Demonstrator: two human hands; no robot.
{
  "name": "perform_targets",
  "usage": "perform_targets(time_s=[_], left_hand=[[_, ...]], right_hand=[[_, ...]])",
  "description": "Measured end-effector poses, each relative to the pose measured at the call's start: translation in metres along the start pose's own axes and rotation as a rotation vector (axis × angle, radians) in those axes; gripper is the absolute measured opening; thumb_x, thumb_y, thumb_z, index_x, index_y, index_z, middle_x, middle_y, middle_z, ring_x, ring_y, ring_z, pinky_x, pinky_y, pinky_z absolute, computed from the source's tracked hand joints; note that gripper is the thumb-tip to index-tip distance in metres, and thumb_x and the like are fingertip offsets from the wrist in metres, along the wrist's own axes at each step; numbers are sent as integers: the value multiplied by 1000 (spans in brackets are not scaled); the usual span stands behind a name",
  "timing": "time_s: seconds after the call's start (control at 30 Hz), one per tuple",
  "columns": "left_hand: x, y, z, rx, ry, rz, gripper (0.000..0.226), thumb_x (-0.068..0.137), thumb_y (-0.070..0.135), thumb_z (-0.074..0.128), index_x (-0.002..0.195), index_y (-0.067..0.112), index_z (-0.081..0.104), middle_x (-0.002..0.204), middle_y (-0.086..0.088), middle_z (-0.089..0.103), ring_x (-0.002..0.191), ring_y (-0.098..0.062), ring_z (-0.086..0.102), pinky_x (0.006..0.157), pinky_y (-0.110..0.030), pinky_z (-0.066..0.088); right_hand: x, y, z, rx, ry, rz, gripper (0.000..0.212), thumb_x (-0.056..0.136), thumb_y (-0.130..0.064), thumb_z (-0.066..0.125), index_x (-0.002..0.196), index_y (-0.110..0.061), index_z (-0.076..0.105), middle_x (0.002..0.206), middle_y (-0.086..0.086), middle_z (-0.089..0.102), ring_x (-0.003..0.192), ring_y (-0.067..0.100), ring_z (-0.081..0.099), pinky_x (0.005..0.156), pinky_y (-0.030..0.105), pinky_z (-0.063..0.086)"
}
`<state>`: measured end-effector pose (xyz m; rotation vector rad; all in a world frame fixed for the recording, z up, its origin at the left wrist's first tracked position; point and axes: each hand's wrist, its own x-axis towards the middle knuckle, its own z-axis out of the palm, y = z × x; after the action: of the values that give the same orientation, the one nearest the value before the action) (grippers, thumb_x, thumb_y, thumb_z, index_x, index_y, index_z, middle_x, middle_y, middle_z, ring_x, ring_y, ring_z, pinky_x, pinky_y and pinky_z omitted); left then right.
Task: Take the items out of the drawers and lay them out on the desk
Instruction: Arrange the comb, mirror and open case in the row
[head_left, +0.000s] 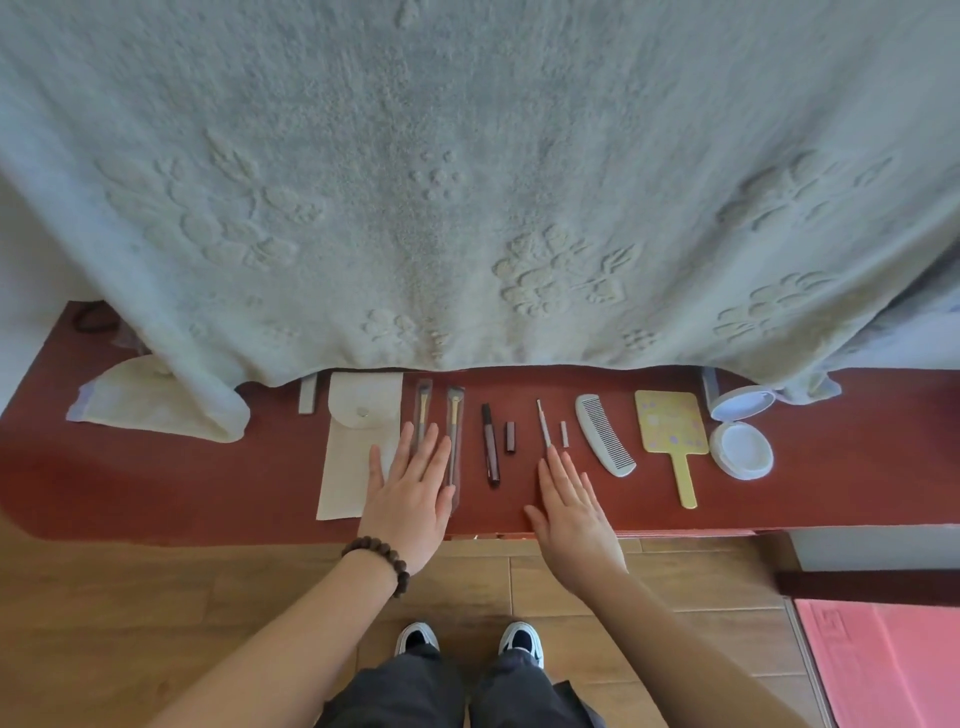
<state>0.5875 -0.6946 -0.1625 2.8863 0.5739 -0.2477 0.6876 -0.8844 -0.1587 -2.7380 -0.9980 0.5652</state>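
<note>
A row of items lies on the dark red desk (156, 478): a cream pouch (353, 441), two makeup brushes in clear sleeves (453, 436), a dark mascara tube (491, 447) with its cap (510, 429), a thin pencil (543, 422) with a small cap (564, 434), a white comb (602, 440), a yellow hand mirror (672, 431) and an open white compact (740, 431). My left hand (410, 499) lies flat, fingers straight, over the pouch's edge and the left brush. My right hand (571, 512) lies flat near the desk's front edge, fingertips at the pencil's lower end.
A large pale textured towel (467, 182) hangs over the back of the desk and hides what is behind. A cream cloth (140, 400) lies at the left. A dark hair tie (93, 319) sits at the far left corner. Wooden floor and a pink mat (883, 660) are below.
</note>
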Motion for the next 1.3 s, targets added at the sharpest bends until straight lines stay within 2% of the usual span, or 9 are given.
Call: perform_targets(time_s=[0.07, 0.27, 0.5, 0.63, 0.8, 0.93, 1.13, 1.3], left_hand=[[1, 3, 2, -21, -14, 7, 56, 101, 40, 24, 152, 23, 12, 160, 4, 0, 145, -21, -14, 114, -51, -5], [-2, 12, 3, -30, -26, 14, 56, 101, 40, 23, 152, 25, 6, 160, 5, -4, 146, -21, -18, 117, -50, -4], [1, 18, 4, -57, 9, 33, 57, 100, 40, 28, 152, 24, 12, 161, 5, 2, 146, -20, -12, 117, -50, 1], [9, 20, -4, -78, 45, 40, 58, 100, 40, 31, 152, 22, 15, 161, 3, 4, 147, -22, -8, 117, -50, 0], [45, 32, -23, -35, 2, 104, 65, 96, 44, 42, 152, 21, 17, 162, 1, 0, 147, -23, -12, 118, -55, 1], [75, 49, -27, -27, -105, 162, 71, 91, 49, 52, 150, 24, 21, 161, 2, 6, 147, -22, -12, 118, -55, 0], [84, 50, -16, -47, -87, 156, 54, 90, 40, 59, 140, 24, 44, 156, 4, 28, 148, -17, -1, 119, -51, 1], [83, 59, -12, -115, -54, 136, 50, 89, 38, 61, 135, 23, 49, 154, 2, 33, 148, -17, 4, 119, -48, 1]], right_hand=[[1, -5, 3, 5, -1, 15, 61, 102, -40, 23, 151, -11, 1, 159, -1, -13, 144, 9, -17, 117, 27, -11], [7, -24, 11, 52, -10, 130, 66, 102, -42, 23, 150, -5, -3, 158, 5, -19, 147, 16, -11, 116, 28, -9], [8, -29, 9, 67, 2, 162, 70, 101, -46, 23, 150, -5, -4, 158, 7, -20, 147, 17, -12, 118, 31, -6], [6, -11, -8, 66, 116, 105, 68, 100, -45, 25, 150, -12, -7, 157, 0, -20, 146, 15, -15, 119, 31, -8], [33, 35, -36, 52, 129, 96, 59, 101, -28, 37, 152, -17, 11, 161, 2, -3, 147, 17, -10, 120, 34, -4], [54, 48, -40, 50, 118, 21, 59, 97, -28, 48, 150, -19, 23, 161, -1, 4, 147, 14, -8, 120, 32, -5], [66, 53, -32, 59, 148, -60, 46, 94, -23, 55, 139, -18, 45, 158, 1, 22, 148, 18, 2, 117, 30, -6], [68, 55, -29, 81, 179, -59, 38, 92, -26, 57, 129, -16, 53, 156, 1, 27, 148, 18, 5, 118, 29, -5]])
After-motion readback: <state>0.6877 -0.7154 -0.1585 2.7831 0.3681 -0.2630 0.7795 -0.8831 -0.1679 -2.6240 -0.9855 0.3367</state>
